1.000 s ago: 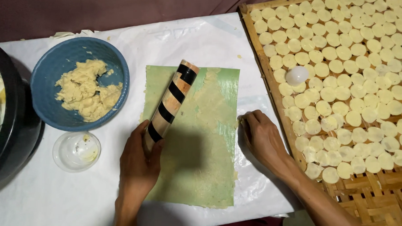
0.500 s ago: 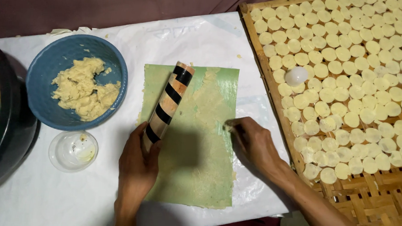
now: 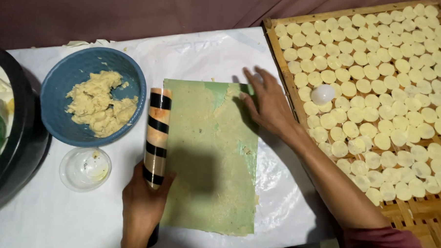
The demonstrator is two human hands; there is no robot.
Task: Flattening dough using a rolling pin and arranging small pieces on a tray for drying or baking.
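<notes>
Two hands busy: my left hand grips the striped rolling pin at the green sheet's left edge, my right hand lies open and flat on its top-right corner, pinning it.

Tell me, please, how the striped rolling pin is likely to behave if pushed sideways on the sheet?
The striped rolling pin is a smooth cylinder, so it would probably roll freely. It looks rigid. The left hand grips its near end, which likely steadies it.

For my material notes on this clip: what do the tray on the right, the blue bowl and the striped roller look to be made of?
Tray: woven bamboo or cane strips, matte, wooden rim. Blue bowl: likely plastic, with a smooth, even colour. Striped roller, gripped by the left hand: glossy, possibly a taped or wrapped tube; the core is hidden.
</notes>
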